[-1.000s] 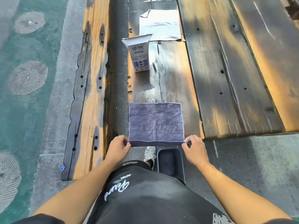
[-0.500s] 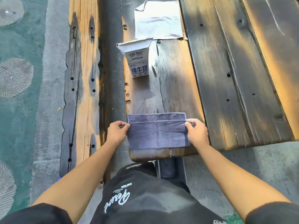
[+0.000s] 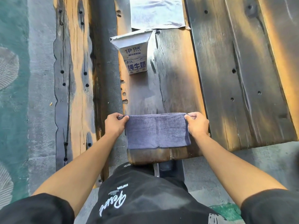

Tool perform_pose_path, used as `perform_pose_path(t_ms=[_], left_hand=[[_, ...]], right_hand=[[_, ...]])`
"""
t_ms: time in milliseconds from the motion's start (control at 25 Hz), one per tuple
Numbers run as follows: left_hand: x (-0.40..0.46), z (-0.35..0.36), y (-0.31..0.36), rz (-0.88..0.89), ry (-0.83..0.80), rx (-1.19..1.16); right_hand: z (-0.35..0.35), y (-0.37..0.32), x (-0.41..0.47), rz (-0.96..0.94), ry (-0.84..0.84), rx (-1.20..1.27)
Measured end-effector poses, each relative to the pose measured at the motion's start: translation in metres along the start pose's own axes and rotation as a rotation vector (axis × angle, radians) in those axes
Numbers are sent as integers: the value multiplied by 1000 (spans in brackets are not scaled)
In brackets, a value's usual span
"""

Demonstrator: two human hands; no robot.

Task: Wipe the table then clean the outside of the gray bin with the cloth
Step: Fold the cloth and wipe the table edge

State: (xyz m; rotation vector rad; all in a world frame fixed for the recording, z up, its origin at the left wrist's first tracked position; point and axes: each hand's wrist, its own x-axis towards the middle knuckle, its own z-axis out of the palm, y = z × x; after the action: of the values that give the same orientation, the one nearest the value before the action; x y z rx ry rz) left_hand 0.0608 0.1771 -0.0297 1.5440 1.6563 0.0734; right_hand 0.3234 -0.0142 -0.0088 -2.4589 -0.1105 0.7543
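Observation:
A purple-grey cloth [image 3: 157, 130] lies folded in half on the near end of the dark wooden table plank [image 3: 174, 88]. My left hand [image 3: 115, 125] pinches the cloth's far left corner. My right hand [image 3: 196, 124] pinches the far right corner. The gray bin [image 3: 178, 170] stands on the ground under the table's near edge, mostly hidden by the plank and my leg.
A white milk carton [image 3: 135, 54] stands upright on the plank beyond the cloth. A light grey sheet [image 3: 157, 12] lies farther back. A wide wooden tabletop [image 3: 242, 78] spreads to the right and a wooden bench [image 3: 72, 78] runs on the left. Concrete ground lies below.
Both hands carried the cloth's near edge away from me and laid it over the far edge, folding the flat cloth in half.

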Motion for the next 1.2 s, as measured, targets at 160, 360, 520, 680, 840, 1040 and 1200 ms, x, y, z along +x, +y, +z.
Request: perform_pose_path(t_ms=[160, 360, 520, 680, 840, 1040, 1200], left_hand=[[0, 4, 1, -2, 41, 12], [-7, 4, -6, -39, 29, -3], [-23, 5, -29, -103, -62, -27], [-49, 11, -51, -169, -157, -97], [-72, 20, -68, -196, -156, -91], [-73, 27, -87, -239, -149, -137], [-76, 29, -92, -250, -146, -193]], right_hand=[[2, 0, 2, 22, 32, -21], [-1, 12, -7, 33, 61, -9], [-2, 39, -23, -26, 49, -19], [-6, 67, -43, -38, 46, -49], [-7, 92, -61, -21, 16, -98], [-4, 99, -66, 87, -53, -36], [-4, 98, -64, 158, -78, 37]])
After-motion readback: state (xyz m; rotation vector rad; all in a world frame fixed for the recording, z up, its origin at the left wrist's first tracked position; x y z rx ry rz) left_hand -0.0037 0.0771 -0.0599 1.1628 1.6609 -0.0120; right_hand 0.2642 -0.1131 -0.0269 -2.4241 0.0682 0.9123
